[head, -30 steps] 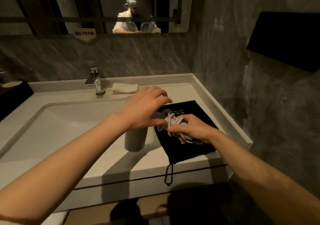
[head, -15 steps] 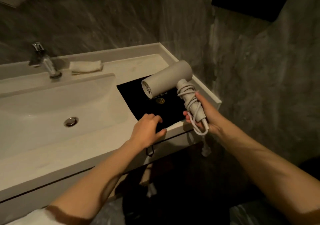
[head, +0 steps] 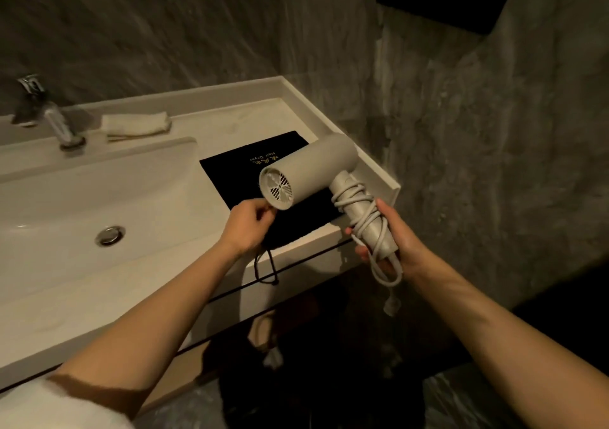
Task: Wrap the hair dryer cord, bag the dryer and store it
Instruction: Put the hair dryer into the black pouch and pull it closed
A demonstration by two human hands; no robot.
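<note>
The right hand [head: 387, 242] grips the handle of the hair dryer [head: 316, 168] at centre right, fingers curled round the cord [head: 354, 198] wound on the handle. A loose loop sags below the palm and the plug [head: 391, 306] dangles under it, blurred. The left hand [head: 248, 226] pinches the near edge of the black bag [head: 237, 168], which lies flat on the counter [head: 250, 115] with the dryer outside it, held above. The bag's drawstring [head: 268, 268] hangs over the counter's front. To the left, the sink [head: 66, 204] holds only its drain [head: 110, 235]. A folded towel [head: 135, 124] lies behind it. The faucet [head: 59, 125] is smeared; the bag's gold lettering is unreadable.
</note>
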